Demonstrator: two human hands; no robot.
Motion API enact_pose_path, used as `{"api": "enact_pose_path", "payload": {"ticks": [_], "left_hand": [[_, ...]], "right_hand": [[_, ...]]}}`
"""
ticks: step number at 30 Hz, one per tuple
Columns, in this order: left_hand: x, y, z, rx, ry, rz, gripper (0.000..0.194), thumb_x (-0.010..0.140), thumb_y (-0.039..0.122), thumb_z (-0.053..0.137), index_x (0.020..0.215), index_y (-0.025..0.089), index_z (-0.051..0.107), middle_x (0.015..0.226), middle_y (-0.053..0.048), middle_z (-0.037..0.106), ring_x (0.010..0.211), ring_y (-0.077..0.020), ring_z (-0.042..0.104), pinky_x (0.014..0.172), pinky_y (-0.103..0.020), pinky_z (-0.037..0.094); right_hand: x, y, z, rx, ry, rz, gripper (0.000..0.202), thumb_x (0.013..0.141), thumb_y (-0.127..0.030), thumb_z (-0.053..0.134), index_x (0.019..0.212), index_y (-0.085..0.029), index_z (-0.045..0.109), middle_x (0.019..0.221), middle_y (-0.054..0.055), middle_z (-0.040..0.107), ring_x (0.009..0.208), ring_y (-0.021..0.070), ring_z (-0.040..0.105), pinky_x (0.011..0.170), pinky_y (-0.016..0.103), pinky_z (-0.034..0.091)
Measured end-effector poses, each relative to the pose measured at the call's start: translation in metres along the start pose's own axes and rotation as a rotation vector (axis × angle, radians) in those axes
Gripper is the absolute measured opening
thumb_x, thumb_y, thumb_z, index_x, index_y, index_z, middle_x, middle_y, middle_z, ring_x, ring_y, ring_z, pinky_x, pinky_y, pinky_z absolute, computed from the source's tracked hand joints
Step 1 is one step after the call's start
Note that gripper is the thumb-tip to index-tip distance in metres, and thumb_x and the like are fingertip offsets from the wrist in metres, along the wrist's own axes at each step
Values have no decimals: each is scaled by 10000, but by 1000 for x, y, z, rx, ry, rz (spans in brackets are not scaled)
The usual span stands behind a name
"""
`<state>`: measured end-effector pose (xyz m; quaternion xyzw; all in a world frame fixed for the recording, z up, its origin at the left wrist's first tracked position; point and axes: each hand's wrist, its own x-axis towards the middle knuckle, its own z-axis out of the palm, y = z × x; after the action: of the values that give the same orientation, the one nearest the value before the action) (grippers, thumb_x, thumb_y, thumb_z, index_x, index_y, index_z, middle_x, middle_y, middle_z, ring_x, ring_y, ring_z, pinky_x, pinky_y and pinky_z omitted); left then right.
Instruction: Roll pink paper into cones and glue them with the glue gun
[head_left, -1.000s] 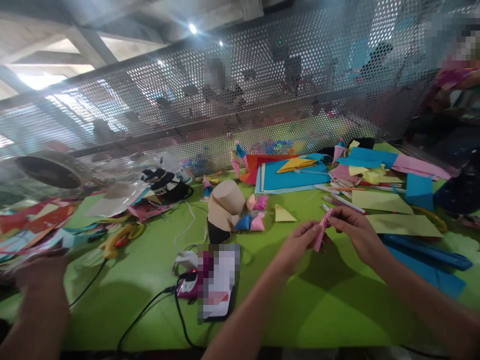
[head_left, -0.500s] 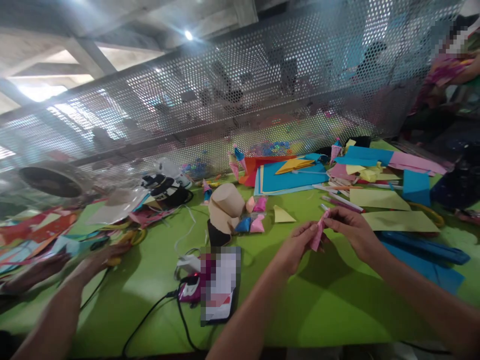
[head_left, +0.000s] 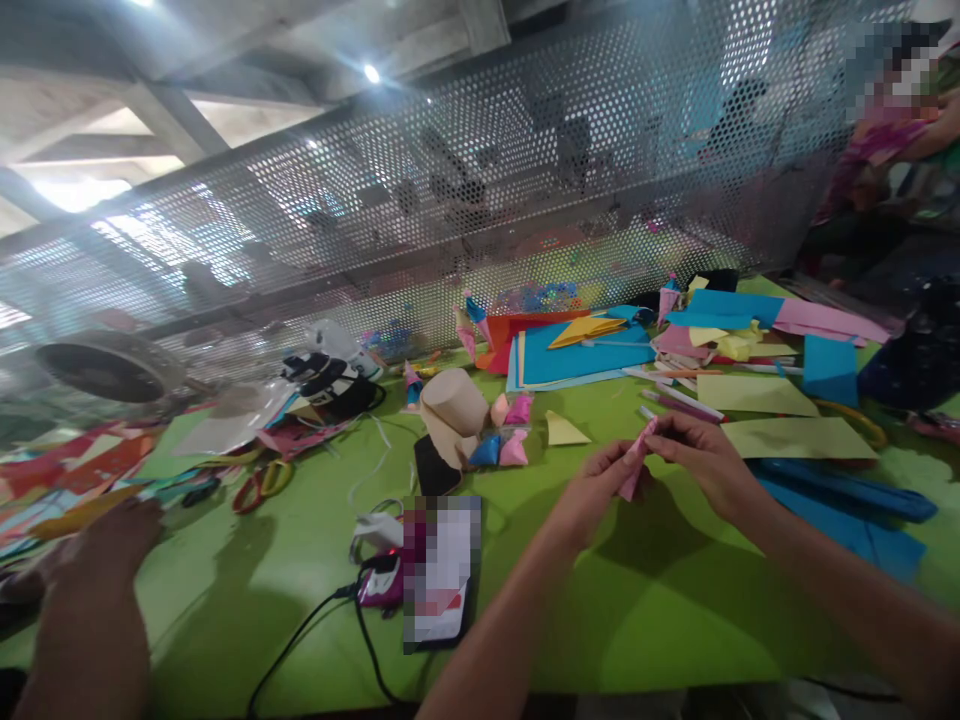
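Note:
A small folded piece of pink paper [head_left: 634, 475] is held over the green table. My left hand [head_left: 596, 487] pinches its lower part between thumb and fingers. The fingertips of my right hand [head_left: 694, 450] close on its upper end. Just left of my hands lies a pale yellow paper triangle [head_left: 566, 430]. Beyond it sit small puffed shapes, among them a blue one [head_left: 486, 450] and a pink one [head_left: 514, 448], beside a beige paper roll [head_left: 455, 400]. To the right of my right hand are a pale green paper strip [head_left: 802, 438] and a long blue object [head_left: 847, 487].
A phone [head_left: 450, 570] and a purple charging device [head_left: 380, 585] with black cables lie left of my forearm. Scissors [head_left: 260, 487] rest farther left, near a co-worker's hand [head_left: 124, 530]. Blue sheets [head_left: 585, 355] lie before a perforated metal screen [head_left: 465, 190].
The co-worker's hand has pulled back left from the scissors, which now lie on the table. My hands keep hold of the pink paper in nearly the same place.

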<state>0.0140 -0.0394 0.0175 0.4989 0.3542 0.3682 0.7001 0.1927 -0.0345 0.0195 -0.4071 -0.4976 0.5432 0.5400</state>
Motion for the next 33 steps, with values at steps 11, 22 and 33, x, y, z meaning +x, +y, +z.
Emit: {"api": "enact_pose_path", "payload": {"ticks": [11, 22, 33], "left_hand": [[-2, 5, 4, 133, 24, 38, 475, 926, 571, 636, 1054, 115, 676, 854, -58, 665, 683, -108, 563, 678, -249, 426], [-1, 1, 2, 235, 17, 74, 489, 948, 590, 588, 1101, 129, 648, 859, -38, 641, 679, -99, 520, 665, -248, 413], [-2, 0, 2, 264, 10, 71, 468, 957, 580, 580, 1086, 134, 639, 882, -47, 646, 700, -105, 533, 661, -245, 408]], "right_hand": [[1, -1, 0, -1, 9, 17, 242, 748, -451, 809, 772, -233, 707, 778, 13, 657, 750, 184, 582, 678, 322, 455], [1, 0, -1, -43, 34, 9, 245, 760, -441, 779, 754, -215, 687, 762, 10, 649, 717, 162, 531, 665, 304, 409], [0, 3, -3, -54, 43, 6, 199, 776, -407, 753, 758, -223, 680, 762, 10, 659, 725, 174, 547, 678, 320, 407]]}}
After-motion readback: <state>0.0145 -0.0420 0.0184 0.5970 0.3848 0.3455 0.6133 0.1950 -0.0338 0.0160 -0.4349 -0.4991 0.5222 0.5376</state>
